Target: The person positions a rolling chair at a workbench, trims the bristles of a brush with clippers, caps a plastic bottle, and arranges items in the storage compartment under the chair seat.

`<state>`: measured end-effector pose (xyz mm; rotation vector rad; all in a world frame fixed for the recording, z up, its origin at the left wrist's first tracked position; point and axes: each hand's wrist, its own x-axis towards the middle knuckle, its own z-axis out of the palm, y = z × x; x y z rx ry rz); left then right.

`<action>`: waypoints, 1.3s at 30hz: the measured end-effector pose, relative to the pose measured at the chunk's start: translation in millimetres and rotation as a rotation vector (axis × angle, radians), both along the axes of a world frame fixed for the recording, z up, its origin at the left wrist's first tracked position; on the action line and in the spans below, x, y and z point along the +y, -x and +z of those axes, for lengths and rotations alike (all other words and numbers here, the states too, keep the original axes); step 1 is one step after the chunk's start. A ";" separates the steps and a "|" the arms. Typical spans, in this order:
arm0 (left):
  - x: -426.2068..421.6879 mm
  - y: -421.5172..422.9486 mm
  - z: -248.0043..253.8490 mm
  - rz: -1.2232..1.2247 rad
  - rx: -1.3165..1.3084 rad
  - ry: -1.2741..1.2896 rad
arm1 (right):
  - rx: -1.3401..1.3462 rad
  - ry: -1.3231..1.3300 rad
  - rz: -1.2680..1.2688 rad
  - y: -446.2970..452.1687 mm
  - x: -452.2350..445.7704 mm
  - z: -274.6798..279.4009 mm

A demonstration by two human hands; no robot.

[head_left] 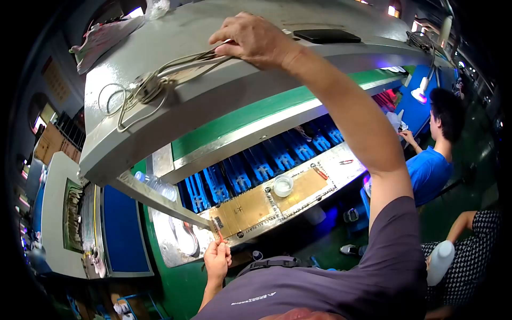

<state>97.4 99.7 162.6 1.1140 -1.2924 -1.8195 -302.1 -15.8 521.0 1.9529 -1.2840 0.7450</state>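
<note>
My right hand [253,40] is raised onto the grey top shelf [186,26], its fingers closed on a beige cord [197,57]. The cord runs left to a tangled bundle on the shelf's edge. Low in the view, my left hand [217,257] is closed around a thin red-handled tool [219,233] that points up beside the metal strut. Near it lies the cardboard-covered bench [245,213], which bears a round white cup [283,185] and a red tool [320,173].
Blue holders [261,165] line the back of the bench. A plastic bottle [156,185] stands left of them. A black phone [326,36] lies on the shelf. Right, a person in blue [429,170] sits; another person in a patterned top [474,256] is nearer.
</note>
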 end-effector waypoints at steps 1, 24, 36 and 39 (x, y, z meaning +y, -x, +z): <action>-1.9 3.1 -1.0 -0.013 -0.002 0.014 | 0.026 0.105 0.013 2.4 4.4 0.1; 3.7 21.7 21.2 0.008 -0.131 0.270 | -0.231 0.344 0.131 -20.7 99.3 26.5; 10.5 -37.6 -26.6 0.214 -0.089 0.224 | -0.308 0.326 -0.315 162.5 25.0 128.3; 7.9 -46.1 -50.2 0.254 -0.108 0.200 | -0.281 0.181 -0.367 223.6 20.0 134.7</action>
